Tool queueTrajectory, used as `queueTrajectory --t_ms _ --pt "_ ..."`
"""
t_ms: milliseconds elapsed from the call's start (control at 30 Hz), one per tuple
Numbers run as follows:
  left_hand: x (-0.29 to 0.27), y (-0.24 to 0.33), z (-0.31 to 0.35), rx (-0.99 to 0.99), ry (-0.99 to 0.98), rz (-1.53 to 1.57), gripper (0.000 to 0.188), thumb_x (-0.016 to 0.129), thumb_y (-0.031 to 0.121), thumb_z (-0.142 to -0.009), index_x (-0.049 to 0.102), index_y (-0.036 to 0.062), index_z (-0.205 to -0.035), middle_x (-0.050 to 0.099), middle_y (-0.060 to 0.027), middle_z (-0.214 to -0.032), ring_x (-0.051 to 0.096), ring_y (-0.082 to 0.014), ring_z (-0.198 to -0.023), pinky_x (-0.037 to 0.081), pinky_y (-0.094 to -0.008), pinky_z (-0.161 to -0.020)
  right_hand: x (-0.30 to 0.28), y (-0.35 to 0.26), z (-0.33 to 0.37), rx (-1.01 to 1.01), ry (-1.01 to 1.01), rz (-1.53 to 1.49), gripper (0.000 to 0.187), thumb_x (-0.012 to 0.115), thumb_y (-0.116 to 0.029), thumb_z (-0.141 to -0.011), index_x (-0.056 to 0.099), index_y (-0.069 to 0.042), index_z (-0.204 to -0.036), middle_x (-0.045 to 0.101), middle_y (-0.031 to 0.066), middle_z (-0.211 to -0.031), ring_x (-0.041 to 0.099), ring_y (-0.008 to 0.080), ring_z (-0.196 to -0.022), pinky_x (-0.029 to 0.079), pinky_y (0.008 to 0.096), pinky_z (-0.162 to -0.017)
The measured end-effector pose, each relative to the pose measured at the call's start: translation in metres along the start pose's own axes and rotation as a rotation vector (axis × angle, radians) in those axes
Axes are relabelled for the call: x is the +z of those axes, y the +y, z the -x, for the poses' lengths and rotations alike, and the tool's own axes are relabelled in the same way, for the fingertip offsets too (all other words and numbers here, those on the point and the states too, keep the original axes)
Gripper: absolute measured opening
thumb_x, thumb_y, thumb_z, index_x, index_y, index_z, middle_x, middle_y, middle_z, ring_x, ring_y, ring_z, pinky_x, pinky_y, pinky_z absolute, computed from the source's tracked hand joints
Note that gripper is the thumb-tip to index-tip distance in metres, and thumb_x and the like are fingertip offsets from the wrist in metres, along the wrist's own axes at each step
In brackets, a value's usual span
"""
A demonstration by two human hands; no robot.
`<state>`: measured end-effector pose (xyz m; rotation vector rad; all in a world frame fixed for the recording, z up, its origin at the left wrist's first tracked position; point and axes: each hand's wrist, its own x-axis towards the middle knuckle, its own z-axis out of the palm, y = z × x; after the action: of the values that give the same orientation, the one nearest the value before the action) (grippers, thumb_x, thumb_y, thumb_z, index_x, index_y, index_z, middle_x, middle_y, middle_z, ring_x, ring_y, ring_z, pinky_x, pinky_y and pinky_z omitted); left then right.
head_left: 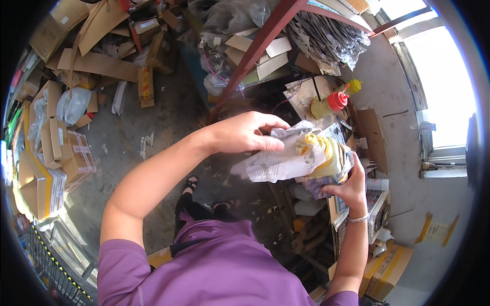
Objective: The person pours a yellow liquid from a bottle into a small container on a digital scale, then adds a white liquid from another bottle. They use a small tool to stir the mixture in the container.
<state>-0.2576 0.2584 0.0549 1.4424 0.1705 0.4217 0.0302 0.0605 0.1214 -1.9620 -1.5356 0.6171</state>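
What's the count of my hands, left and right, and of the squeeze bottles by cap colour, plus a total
Left hand: 1
Right hand: 1
Red-capped bottle: 1
Yellow-capped bottle: 1
Total: 4

Room over floor (135,122), 2 bottles (321,108) beyond bundle (331,158)

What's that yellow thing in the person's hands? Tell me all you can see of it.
The yellow bundle is pale, with a brighter, folded-looking yellow part at its left end. It looks like plastic, though I cannot be sure. Crumpled printed paper partly wraps it, leaving some yellow exposed. It is held up before the person: the right hand cups its right side through the paper, while the left hand is at the loose sheet.
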Motion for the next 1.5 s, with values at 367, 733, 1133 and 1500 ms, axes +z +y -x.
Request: queueTrajectory --t_ms 367,733,1133,1500 --pt "-0.001 -0.006 -0.028 -0.126 0.056 -0.127 0.026 0.076 0.01 -0.072 0.072 -0.0032 -0.094 0.072 -0.0091 -0.079 0.064 -0.0125 -0.071 0.05 -0.0285 -0.071 0.011 -0.027 -0.028 -0.095 -0.038 0.176 0.09 0.098 -0.019 -0.045 0.054 0.005 -0.119 0.065 0.0118 -0.099 0.061 0.0197 -0.092 0.049 0.0325 -0.088" --pt "-0.116 0.005 0.026 -0.175 0.459 -0.465 0.007 0.07 0.0 -0.078 0.07 -0.0035 -0.084 0.068 -0.0037 -0.075 0.059 -0.0075 -0.072 0.047 -0.0253 -0.068 -0.005 0.016 -0.024 0.025 0.006 -0.133 0.08 0.095 -0.008 -0.052 0.053 0.002 -0.12 0.063 0.0046 -0.105 0.058 0.0115 -0.094 0.05 0.0289 -0.088" --pt "-0.047 -0.013 0.013 0.111 0.697 -0.763 0.018 0.065 0.003 -0.079 0.065 0.001 -0.097 0.067 -0.0161 -0.088 0.067 -0.0265 -0.081 0.052 -0.0345 -0.078 0.022 0.002 -0.05 -0.023 -0.03 0.062 0.076 0.094 -0.011 -0.052 0.055 0.002 -0.117 0.065 0.0073 -0.099 0.06 0.0153 -0.091 0.05 0.0313 -0.087" --pt "-0.007 0.001 -0.011 -0.22 0.388 -0.145 0.038 0.055 0.034 -0.1 0.065 -0.0003 -0.087 0.06 -0.006 -0.069 0.058 -0.0118 -0.074 0.047 -0.0284 -0.07 0.043 -0.034 -0.06 0.14 -0.022 0.328 0.089 0.093 -0.023 -0.055 0.049 0.001 -0.129 0.063 0.0167 -0.107 0.062 0.03 -0.1 0.048 0.0378 -0.09"
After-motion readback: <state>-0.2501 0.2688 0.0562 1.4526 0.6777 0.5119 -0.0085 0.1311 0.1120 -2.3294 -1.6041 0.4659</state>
